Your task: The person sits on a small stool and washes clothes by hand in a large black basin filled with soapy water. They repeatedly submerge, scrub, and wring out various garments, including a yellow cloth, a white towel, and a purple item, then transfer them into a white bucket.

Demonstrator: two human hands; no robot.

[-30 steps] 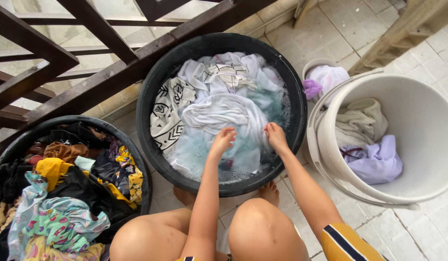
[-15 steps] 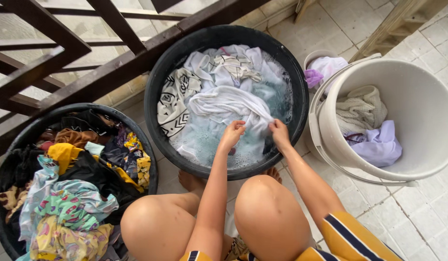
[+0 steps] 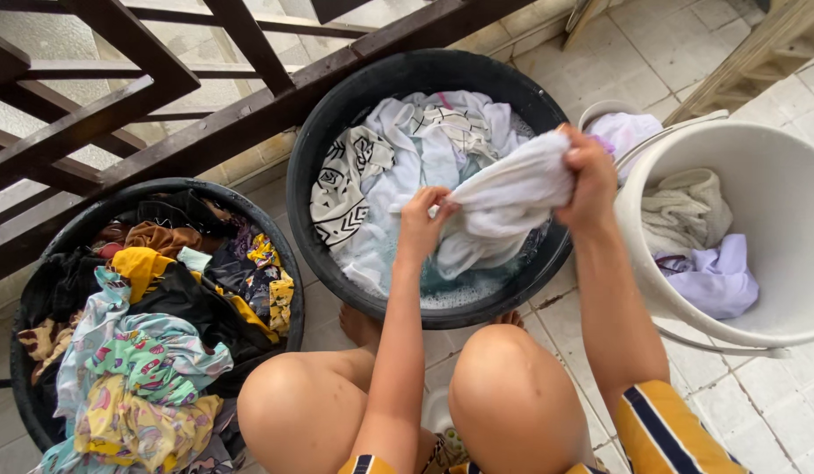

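Note:
I hold a wet white cloth lifted above a black wash tub that contains soapy water and several pale garments. My left hand pinches the cloth's lower left part. My right hand grips its upper right end, raised over the tub's right rim. The cloth hangs stretched between both hands, its lower folds trailing toward the water.
A second black tub at lower left is heaped with colourful clothes. A white bucket on the right holds a cream towel and a lilac garment. Dark wooden railing runs behind the tubs. My bare knees are below, on a tiled floor.
Both hands were down in the water of the tub; now they have pulled the white cloth up out of it, the right hand rising toward the white bucket.

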